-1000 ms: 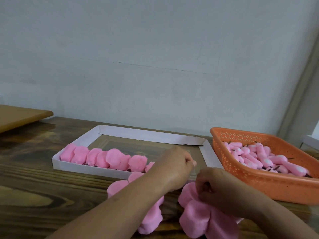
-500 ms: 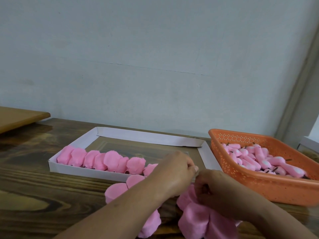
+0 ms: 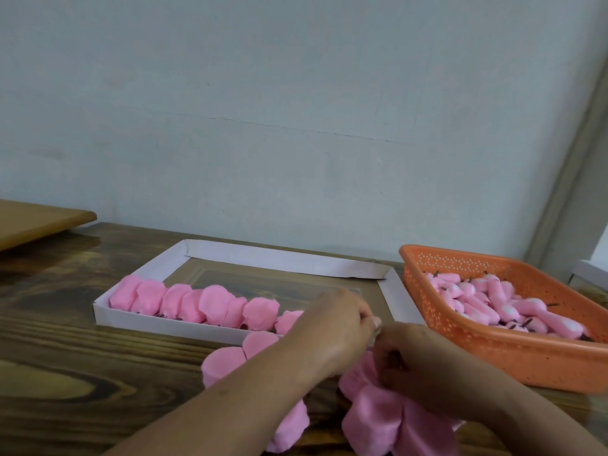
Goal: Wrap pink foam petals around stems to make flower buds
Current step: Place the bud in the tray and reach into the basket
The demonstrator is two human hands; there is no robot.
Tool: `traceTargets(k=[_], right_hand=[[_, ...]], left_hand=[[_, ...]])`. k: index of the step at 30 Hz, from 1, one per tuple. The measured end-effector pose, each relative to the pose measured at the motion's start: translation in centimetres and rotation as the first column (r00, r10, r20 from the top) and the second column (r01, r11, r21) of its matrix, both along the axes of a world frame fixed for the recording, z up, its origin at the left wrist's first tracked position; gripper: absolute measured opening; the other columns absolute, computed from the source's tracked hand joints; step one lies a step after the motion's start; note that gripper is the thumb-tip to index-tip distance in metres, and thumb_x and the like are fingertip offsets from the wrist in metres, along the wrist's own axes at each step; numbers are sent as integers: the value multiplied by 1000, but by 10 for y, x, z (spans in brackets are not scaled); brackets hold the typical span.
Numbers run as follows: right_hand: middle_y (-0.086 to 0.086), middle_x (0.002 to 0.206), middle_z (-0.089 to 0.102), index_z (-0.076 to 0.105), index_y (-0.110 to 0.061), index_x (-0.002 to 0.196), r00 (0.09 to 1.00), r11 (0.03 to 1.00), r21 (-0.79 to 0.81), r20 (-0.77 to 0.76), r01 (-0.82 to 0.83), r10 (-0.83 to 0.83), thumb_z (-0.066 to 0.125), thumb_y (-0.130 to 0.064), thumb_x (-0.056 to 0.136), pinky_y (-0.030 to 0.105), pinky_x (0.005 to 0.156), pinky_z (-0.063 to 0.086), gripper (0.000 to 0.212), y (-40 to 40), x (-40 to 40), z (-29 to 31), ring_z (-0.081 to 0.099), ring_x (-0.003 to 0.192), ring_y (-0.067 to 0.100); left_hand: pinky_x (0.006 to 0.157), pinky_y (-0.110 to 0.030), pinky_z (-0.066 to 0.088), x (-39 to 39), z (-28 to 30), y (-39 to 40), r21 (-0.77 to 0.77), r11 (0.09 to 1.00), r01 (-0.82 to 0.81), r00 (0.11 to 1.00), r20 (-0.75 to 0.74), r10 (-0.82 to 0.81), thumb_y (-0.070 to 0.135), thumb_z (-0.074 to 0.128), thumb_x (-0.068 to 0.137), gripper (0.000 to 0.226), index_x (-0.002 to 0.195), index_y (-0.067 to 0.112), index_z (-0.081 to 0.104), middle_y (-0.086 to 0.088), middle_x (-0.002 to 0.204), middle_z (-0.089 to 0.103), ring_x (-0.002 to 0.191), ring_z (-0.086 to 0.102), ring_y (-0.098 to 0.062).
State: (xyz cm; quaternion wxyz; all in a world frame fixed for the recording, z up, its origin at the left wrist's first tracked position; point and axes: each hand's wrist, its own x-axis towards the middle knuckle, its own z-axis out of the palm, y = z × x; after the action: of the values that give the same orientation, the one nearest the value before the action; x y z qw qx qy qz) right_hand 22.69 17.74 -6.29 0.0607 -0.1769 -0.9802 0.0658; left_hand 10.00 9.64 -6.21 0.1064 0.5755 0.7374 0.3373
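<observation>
Two bare hands meeting low at centre over a dark wooden table (image 3: pixel 65 373). Left hand (image 3: pixel 332 327) curled, fingertips drawn together toward the right hand, thumb tip touching it; whatever sits in the pinch too small to make out. Right hand (image 3: pixel 418 363) curled too, fingers bent inward around a thin dark stem (image 3: pixel 398 358), knuckles resting on a petal pile (image 3: pixel 371 419) of loose pink foam. Second pile (image 3: pixel 230 357) just left, partly hidden under the left forearm. Behind the hands, a shallow white tray (image 3: pixel 286 258) lying flat, with a row of petals (image 3: pixel 194 304) leaning along its near wall, small dark stem ends showing at their bases. To the right, just beside the tray, an orange perforated basket (image 3: pixel 493 357) holding finished buds (image 3: pixel 493 304), pink and rolled, dark stems poking out. At far left, a lighter wooden board (image 3: pixel 36 222) raised above the table. Pale wall (image 3: pixel 296 110) behind everything.
</observation>
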Motion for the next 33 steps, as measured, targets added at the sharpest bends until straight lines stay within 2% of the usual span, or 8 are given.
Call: traceTargets(k=[7, 10, 12, 16, 19, 26, 29, 33], right_hand=[[-3, 68, 55, 50, -24, 60, 996, 994, -106, -89, 22, -32, 57, -6, 79, 18, 60, 37, 27, 2, 3, 3, 46, 62, 6], [7, 62, 58, 54, -15, 59, 963, 978, -208, -255, 33, -86, 58, 1, 78, 18, 55, 36, 25, 6, 5, 11, 45, 55, 4], [12, 63, 61, 59, -6, 67, 898, 923, -386, -407, -4, -166, 59, 5, 81, 24, 56, 40, 18, 9, 7, 15, 49, 56, 8], [19, 64, 62, 59, 1, 73, 673, 735, -665, -606, -136, -424, 60, 10, 82, 29, 55, 42, 12, 11, 8, 18, 53, 60, 24], [12, 59, 61, 60, -3, 68, 572, 786, -608, -687, -113, -449, 61, 12, 79, 25, 54, 41, 18, 9, 7, 19, 52, 56, 18], [4, 49, 58, 60, -16, 63, 489, 917, -396, -791, 47, -367, 63, 4, 78, 12, 39, 32, 25, 1, 5, 18, 42, 39, 7], [9, 49, 56, 59, -17, 63, 460, 923, -373, -807, 92, -372, 64, 0, 79, 15, 35, 29, 24, 0, 5, 16, 40, 36, 10], [3, 57, 61, 60, -16, 64, 417, 922, -372, -824, 111, -383, 64, 3, 77, 14, 38, 32, 23, -2, 4, 14, 46, 42, 13]], left_hand=[[57, -23, 34, 0, 0, -1, 19, 999, -35, 997, 74, 33, 44, 46, 95, 35, 79, 17, 61, 2, 68, 52, 68, 49, -15], [75, -27, 41, -1, -1, 1, 10, 997, -78, 977, 198, 75, 60, 47, 89, 53, 116, 17, 61, -6, 107, 65, 102, 60, -21], [89, -32, 47, 0, 0, 1, 16, 997, -81, 947, 312, 72, 65, 50, 84, 62, 122, 18, 59, -3, 116, 65, 106, 60, -18], [85, -36, 55, 6, 2, -3, 47, 994, 102, 651, 752, -102, 62, 67, 62, 69, 109, 12, 66, -5, 100, 70, 89, 63, -17], [80, -33, 54, 9, -2, -3, 70, 983, 171, 569, 807, -157, 56, 72, 57, 74, 113, 9, 65, -7, 100, 72, 83, 66, -17], [74, -34, 56, 15, -6, -1, 309, 950, 40, 757, 612, -231, 26, 67, 87, 12, 88, 16, 74, 0, 82, 73, 76, 67, -10], [71, -30, 56, 19, -3, -1, 311, 950, 27, 642, 723, -255, 21, 67, 87, 8, 83, 17, 73, 1, 81, 74, 74, 68, -11], [89, -43, 52, 27, -2, -2, 344, 938, 53, 464, 823, -328, 31, 76, 74, 22, 86, 14, 72, -11, 94, 73, 88, 68, -25]])
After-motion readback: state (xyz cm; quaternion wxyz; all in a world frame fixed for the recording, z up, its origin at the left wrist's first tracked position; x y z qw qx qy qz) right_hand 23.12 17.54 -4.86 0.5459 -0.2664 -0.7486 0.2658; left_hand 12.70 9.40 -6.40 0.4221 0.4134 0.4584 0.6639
